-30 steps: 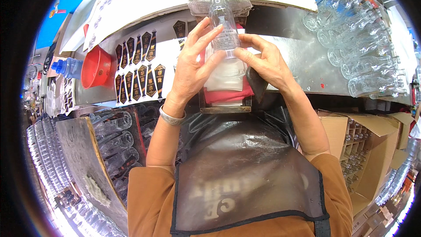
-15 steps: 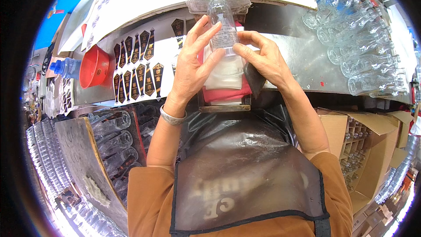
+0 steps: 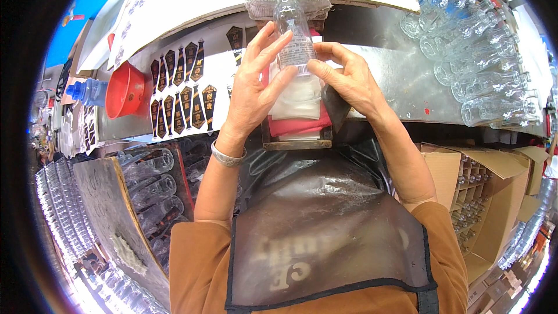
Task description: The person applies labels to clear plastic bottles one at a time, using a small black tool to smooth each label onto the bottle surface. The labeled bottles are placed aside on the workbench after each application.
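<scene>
A clear glass bottle [image 3: 293, 29] lies on a padded rest in front of me, its neck pointing away. White print and a barcode show through its side near the base. My left hand [image 3: 258, 67] holds it from the left, the fingertips and thumb spread along its side. From the right, my right hand [image 3: 354, 75] grips the base end, thumb pressed near the barcode. A dark, flat, pointed piece [image 3: 337, 107] sticks out below my right palm; whether that hand also holds it, I cannot tell. A folded grey cloth [image 3: 317, 3] lies under the bottle's neck.
Left of the rest, a white sheet carries rows of black tie-shaped labels [image 3: 186, 104]. Beyond it stand a red bowl [image 3: 125, 90] and a blue-capped bottle [image 3: 87, 90]. Several glass bottles [image 3: 476, 64] lie at the right. An open, divided cardboard box [image 3: 494, 209] sits lower right.
The bottle and both hands have shifted very slightly to the left. Both hands keep nearly the same grip.
</scene>
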The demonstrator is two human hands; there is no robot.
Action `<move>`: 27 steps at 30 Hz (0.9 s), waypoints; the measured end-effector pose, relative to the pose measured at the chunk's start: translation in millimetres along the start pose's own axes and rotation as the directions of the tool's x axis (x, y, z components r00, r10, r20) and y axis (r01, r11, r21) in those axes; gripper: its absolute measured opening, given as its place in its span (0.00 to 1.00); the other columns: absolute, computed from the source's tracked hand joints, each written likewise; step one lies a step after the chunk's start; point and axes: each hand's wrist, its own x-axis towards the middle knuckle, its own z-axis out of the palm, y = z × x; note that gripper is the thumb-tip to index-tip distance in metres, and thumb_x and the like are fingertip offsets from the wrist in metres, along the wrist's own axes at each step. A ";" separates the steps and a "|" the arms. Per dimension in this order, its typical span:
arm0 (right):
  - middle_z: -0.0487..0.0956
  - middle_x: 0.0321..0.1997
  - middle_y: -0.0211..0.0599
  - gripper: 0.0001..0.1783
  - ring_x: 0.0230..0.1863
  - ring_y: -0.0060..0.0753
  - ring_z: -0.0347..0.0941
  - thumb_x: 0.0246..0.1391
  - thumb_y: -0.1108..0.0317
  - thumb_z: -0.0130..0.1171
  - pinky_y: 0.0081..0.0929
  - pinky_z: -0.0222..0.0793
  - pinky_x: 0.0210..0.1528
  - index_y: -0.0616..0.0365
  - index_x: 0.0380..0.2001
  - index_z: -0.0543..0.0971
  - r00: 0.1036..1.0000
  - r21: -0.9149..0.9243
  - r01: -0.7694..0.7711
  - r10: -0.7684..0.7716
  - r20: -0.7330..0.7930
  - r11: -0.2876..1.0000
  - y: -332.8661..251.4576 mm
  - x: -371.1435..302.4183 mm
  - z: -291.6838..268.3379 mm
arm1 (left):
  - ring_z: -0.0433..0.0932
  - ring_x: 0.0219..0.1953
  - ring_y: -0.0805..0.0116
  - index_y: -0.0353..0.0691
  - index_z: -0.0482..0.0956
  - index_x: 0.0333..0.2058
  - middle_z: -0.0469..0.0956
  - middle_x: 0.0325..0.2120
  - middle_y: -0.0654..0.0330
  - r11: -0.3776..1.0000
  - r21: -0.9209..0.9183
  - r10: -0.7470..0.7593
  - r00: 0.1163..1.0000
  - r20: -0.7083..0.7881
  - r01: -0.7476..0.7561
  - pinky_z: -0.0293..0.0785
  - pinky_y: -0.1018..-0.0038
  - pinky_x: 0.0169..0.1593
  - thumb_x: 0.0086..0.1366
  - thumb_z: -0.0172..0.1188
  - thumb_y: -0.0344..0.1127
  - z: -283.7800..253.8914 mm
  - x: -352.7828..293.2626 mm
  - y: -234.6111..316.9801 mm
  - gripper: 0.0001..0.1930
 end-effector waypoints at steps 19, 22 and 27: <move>0.83 0.45 0.43 0.16 0.45 0.32 0.81 0.59 0.67 0.62 0.28 0.75 0.49 0.61 0.49 0.79 0.814 -0.523 0.507 -0.581 0.028 0.685 -53.6 52.0 -32.8 | 0.67 0.67 0.56 0.39 0.59 0.70 0.65 0.66 0.47 0.993 -0.102 -0.056 0.998 -0.030 0.053 0.65 0.61 0.66 0.60 0.70 0.32 2.5 0.6 -1.1 0.41; 0.83 0.44 0.45 0.15 0.42 0.47 0.81 0.58 0.68 0.61 0.34 0.76 0.46 0.60 0.48 0.80 0.697 -0.595 0.677 -0.637 0.329 0.434 -66.9 58.4 -24.3 | 0.68 0.66 0.56 0.37 0.49 0.73 0.66 0.65 0.45 0.992 -0.116 -0.058 0.997 -0.041 0.053 0.67 0.60 0.65 0.58 0.72 0.33 4.5 1.5 -4.5 0.50; 0.81 0.38 0.45 0.11 0.39 0.50 0.79 0.55 0.69 0.60 0.38 0.76 0.46 0.57 0.42 0.80 0.675 -0.589 0.727 -0.522 0.521 0.352 -99.3 61.4 -8.2 | 0.68 0.65 0.53 0.35 0.39 0.73 0.62 0.66 0.41 0.991 -0.128 -0.050 0.997 -0.064 0.041 0.67 0.60 0.66 0.58 0.73 0.34 6.4 0.2 -0.8 0.56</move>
